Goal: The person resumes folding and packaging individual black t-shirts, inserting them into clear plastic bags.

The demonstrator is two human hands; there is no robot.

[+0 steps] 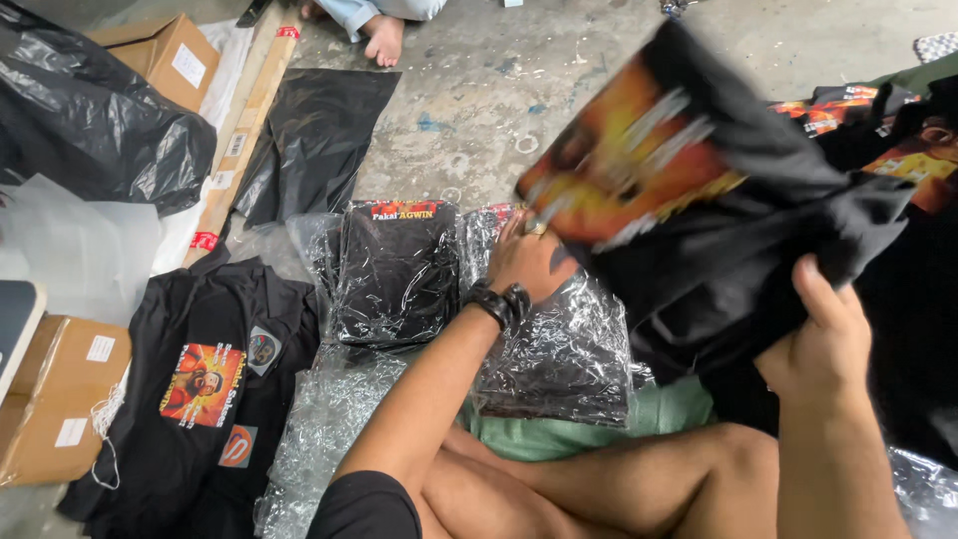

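Nearest, the right hand (823,344) is closed on the lower edge of a black printed shirt (689,200), held up off the floor. The left hand (529,262), farther out, grips its far printed corner. The shirt's long axis runs from near right to far left, print facing the person, above plastic-wrapped shirts (559,349).

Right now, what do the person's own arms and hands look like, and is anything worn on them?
Both arms are bare to the top of the frame edge: no sleeves, no gloves. The left hand has a chunky black band, like a watch or bracelet, around its wrist, and what looks like a ring on one finger, though blur makes that uncertain. The right hand shows nothing worn on hand, wrist or forearm.
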